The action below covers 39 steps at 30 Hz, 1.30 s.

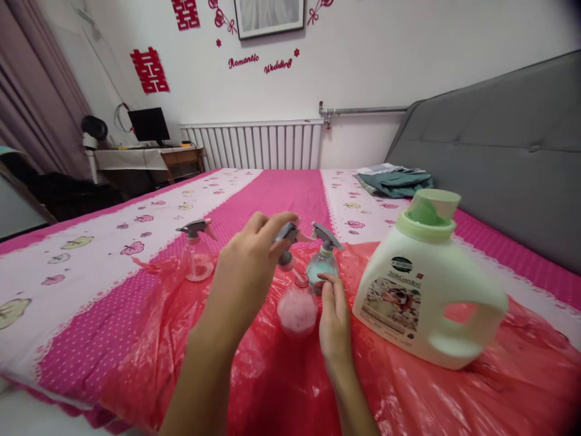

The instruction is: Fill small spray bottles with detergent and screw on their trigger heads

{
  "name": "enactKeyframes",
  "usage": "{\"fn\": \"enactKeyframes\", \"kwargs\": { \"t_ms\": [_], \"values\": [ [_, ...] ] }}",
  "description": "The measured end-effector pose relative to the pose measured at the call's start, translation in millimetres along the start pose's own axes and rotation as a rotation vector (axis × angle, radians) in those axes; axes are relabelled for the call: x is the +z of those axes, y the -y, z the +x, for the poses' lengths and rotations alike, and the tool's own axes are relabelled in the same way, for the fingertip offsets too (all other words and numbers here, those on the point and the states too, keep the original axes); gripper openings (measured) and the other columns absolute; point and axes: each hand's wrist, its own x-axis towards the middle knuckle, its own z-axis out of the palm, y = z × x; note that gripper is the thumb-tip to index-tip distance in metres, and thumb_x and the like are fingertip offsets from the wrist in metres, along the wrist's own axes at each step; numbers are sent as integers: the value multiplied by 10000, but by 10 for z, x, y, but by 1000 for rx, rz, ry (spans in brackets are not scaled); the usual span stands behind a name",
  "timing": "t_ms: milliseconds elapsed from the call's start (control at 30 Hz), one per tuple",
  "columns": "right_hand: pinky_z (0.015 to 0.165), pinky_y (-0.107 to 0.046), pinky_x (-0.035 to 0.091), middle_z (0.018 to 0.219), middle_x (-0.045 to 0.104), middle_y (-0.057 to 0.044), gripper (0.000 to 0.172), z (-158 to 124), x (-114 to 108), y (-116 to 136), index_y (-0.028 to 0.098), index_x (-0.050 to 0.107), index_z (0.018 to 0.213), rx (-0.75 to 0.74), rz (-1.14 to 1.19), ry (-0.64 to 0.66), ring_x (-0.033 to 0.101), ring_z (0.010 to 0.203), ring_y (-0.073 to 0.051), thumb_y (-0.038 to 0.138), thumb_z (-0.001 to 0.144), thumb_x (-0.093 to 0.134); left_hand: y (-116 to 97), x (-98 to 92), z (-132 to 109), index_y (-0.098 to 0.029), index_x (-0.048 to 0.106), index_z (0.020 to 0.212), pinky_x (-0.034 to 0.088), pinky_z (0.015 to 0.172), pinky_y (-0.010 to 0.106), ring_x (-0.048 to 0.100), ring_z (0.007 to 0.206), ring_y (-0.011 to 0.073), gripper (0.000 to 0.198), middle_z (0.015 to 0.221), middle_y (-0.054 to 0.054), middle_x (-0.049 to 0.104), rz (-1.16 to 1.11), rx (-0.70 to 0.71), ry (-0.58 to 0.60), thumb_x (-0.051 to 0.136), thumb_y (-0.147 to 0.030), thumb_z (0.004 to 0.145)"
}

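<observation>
My left hand (247, 266) pinches the grey trigger head (287, 235) of a spray bottle and holds it lifted above the bottle's open neck. The small clear bottle (297, 310) below has pinkish liquid in it and stands on the red plastic sheet (272, 375). My right hand (334, 315) rests against that bottle's right side, fingers together around it. Just behind stands a second spray bottle (323, 260) with bluish liquid and its grey trigger on. A third spray bottle (196, 254), pinkish, stands apart to the left.
A large white detergent jug (422, 290) with a green cap stands right of my hands on the red sheet. The sheet covers a bed with a pink patterned cover (113, 242). Folded clothes (394, 180) lie by the grey headboard (499, 145). A radiator (258, 145) and a desk stand behind.
</observation>
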Motion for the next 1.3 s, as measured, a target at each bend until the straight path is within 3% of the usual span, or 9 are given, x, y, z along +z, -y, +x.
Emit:
{"fn": "enactKeyframes", "kwargs": {
  "t_ms": [200,367,500,600,867,1000,1100,1200,1300],
  "values": [
    [1031,-380,450,1229,653,-96,533,75,-40,-33,180,677,1147,2,66,87,603,1146,-247,652,978,495,147,464,-38,-257,697,1159,498,722,276,699,805,164,230,957,27,667,-244,-67,178,522,-193,1025],
    [1016,-380,480,1255,652,-109,538,73,-75,-17,193,597,1295,49,121,81,629,1152,-247,638,1001,525,213,666,-218,-234,715,1056,514,817,318,686,847,188,124,928,22,742,-541,-195,44,646,-211,956],
    [1061,-400,492,1406,574,-109,589,74,-115,85,230,474,1450,12,188,108,601,1240,-236,614,1008,537,228,800,-395,-217,686,1187,539,917,360,704,1032,226,212,1128,78,752,-640,-258,-32,606,-258,995],
    [1110,-414,476,1470,530,-98,577,92,-161,159,240,530,1436,-37,217,154,554,1321,-245,593,984,594,209,845,-450,-235,709,1217,538,950,363,679,1109,233,243,1199,90,711,-697,-254,-37,596,-268,1004],
    [1002,-359,514,1248,658,-104,445,147,-243,143,179,671,1183,-52,172,93,637,1155,-241,571,974,649,160,888,-447,-295,732,1268,534,956,336,623,1148,219,369,1230,76,630,-744,-237,-3,576,-167,960],
    [875,-309,529,1109,685,-85,412,140,-251,183,170,678,1055,-54,160,106,655,1020,-219,572,967,676,143,941,-465,-285,599,1378,545,959,360,639,1091,208,429,1265,76,639,-795,-296,5,604,-201,957],
    [882,-302,517,1088,682,-80,408,137,-265,200,169,672,1032,-63,154,111,649,1009,-213,572,972,683,127,958,-477,-284,437,1426,592,844,349,656,1082,222,527,1360,100,569,-911,-417,-29,651,-284,943],
    [884,-290,507,1092,677,-76,399,153,-303,196,171,669,1051,-69,147,138,645,1013,-207,561,973,694,126,936,-470,-247,384,1411,589,850,366,686,1047,233,579,1214,90,630,-930,-505,-2,680,-315,918],
    [875,-268,508,1060,669,-59,376,181,-369,198,177,663,1038,-86,139,197,642,996,-192,544,971,711,128,905,-456,-204,443,1340,567,891,408,725,965,246,490,1010,66,707,-890,-537,46,672,-345,930]
  ]
}}
